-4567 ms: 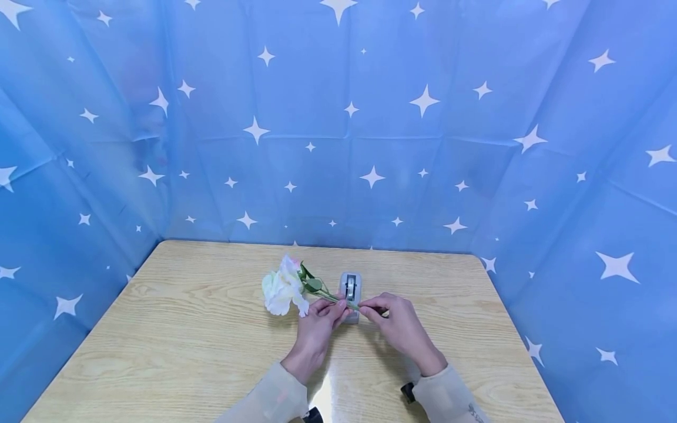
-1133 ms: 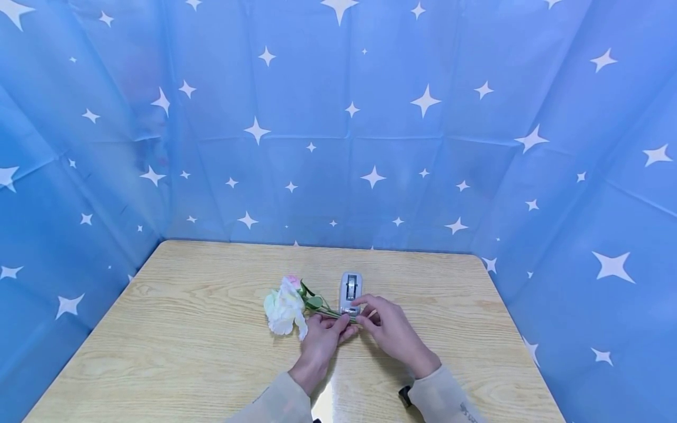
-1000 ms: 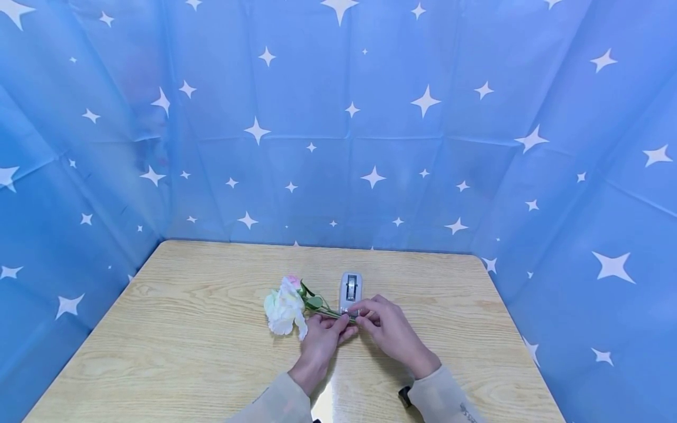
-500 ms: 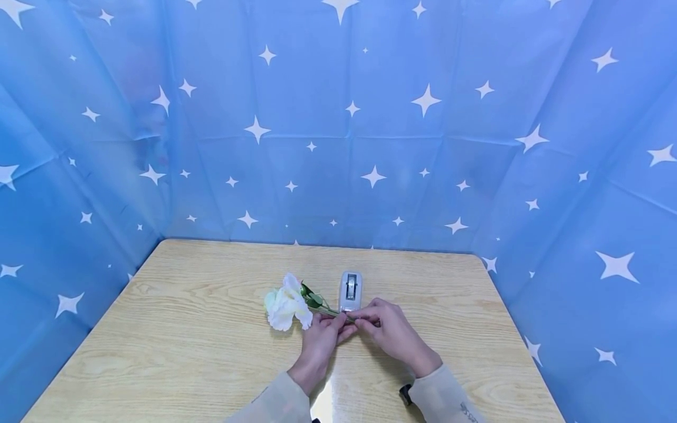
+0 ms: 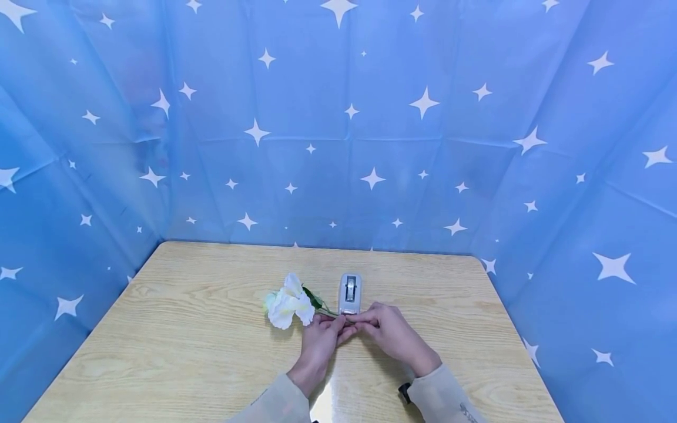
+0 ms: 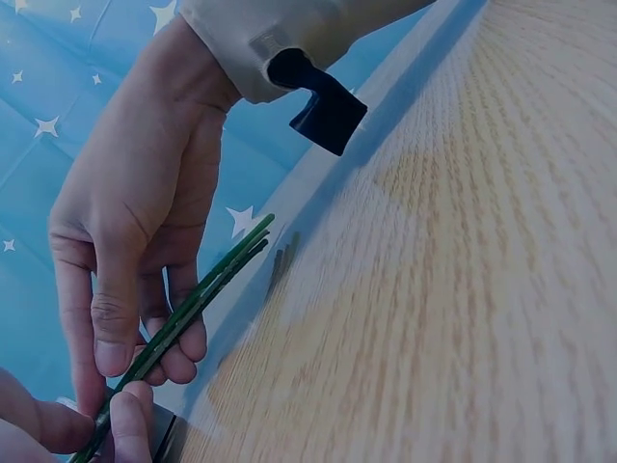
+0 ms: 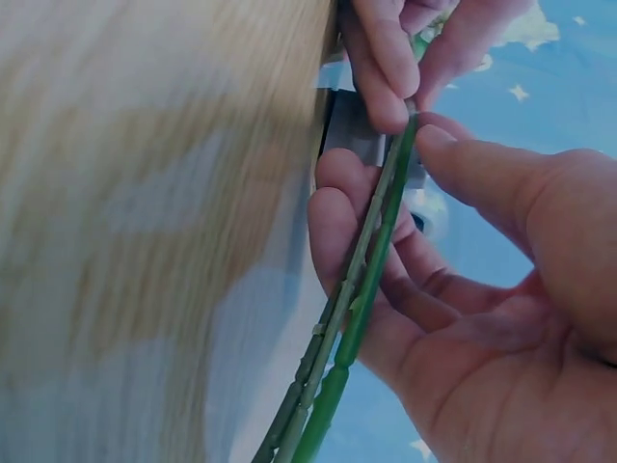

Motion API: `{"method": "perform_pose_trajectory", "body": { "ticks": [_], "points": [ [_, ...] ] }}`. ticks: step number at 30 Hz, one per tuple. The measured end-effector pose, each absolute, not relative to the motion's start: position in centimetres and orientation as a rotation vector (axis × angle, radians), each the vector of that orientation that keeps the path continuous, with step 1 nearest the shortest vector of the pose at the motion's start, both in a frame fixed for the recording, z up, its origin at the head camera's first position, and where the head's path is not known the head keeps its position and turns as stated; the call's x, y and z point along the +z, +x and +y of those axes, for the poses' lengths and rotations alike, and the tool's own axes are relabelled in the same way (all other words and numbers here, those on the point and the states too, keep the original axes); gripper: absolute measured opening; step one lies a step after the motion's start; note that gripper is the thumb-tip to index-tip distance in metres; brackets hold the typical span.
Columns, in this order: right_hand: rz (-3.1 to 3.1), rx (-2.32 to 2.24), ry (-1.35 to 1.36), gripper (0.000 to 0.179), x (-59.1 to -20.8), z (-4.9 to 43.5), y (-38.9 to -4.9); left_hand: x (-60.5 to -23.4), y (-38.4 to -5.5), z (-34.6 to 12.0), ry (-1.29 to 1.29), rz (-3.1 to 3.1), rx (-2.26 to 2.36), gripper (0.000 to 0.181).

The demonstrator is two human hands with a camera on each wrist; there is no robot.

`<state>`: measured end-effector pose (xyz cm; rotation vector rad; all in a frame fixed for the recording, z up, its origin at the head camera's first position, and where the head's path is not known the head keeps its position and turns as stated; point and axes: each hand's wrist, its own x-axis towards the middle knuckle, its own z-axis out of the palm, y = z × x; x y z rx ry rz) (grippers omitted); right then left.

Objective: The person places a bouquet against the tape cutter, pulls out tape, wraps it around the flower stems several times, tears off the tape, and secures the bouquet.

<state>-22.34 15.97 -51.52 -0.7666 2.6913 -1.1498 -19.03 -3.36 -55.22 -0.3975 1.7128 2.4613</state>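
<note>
White artificial flowers lie to the left of my hands, with dark green leaves and several green stems running right. My left hand pinches the stems between thumb and fingers near the middle. Close beside it, my right hand has thumb and forefinger on the same stems, its other fingers curled beneath them in the right wrist view. The loose stem ends stick out past the right hand. Just beyond the hands stands a grey tape dispenser with a clear roll, its near end right at the fingertips.
The light wood table spreads out around the hands. A blue curtain with white stars closes off its back and sides. Black camera mounts sit at the wrists.
The hands and flowers have come nearer, off the dispenser's top. The bunch has turned, bringing a white bloom upward and hiding the pink one. My right forefinger has moved from the dispenser's front to the stems.
</note>
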Motion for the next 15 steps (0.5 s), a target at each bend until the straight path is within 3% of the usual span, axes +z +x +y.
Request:
{"method": "perform_pose_trajectory", "body": {
  "ticks": [5, 10, 15],
  "points": [
    [2.670, -1.179, -0.747, 0.030, -51.46, 15.89, -22.40, -55.24, -19.05, -3.41, -0.392, 1.714, 2.463, 0.037],
    [2.724, -1.080, -0.736, 0.015, -51.86, 15.90, -22.39, -55.46, -18.88, -3.34, -0.418, 1.786, 2.412, 0.035],
    [2.777, -1.006, -0.760, 0.020, -52.01, 16.22, -22.28, -55.50, -18.72, -3.19, -0.424, 1.812, 2.379, 0.036]
  ]
}}
